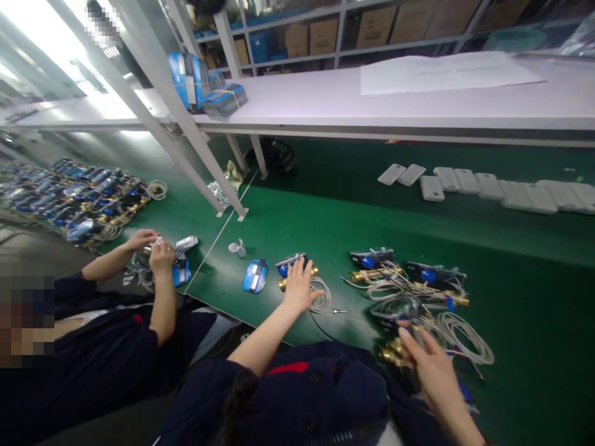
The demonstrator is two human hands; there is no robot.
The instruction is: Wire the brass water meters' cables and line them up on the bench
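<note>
My left hand (297, 288) lies with fingers spread over a meter assembly, whose dark housing, blue round part and brass fitting show around the fingers. Its coiled pale cable (321, 296) sits just right of the hand, ending in a metal-tipped probe (339, 311). My right hand (432, 365) is closed round a meter assembly with a brass fitting (391, 352); the fingers partly hide it. Beyond it lie more such assemblies, among them a black housing with a blue round part (368, 262) and a coil of cable (465, 337). A blue card pack (255, 276) lies left of my left hand.
At left a co-worker's hands (155, 248) handle a small pale item. A paper roll (237, 249) stands near the table seam. White plastic covers (432, 188) line the back right under a shelf (302, 102). Many assemblies (83, 195) crowd the far left. Metal posts (204, 155) rise at the seam.
</note>
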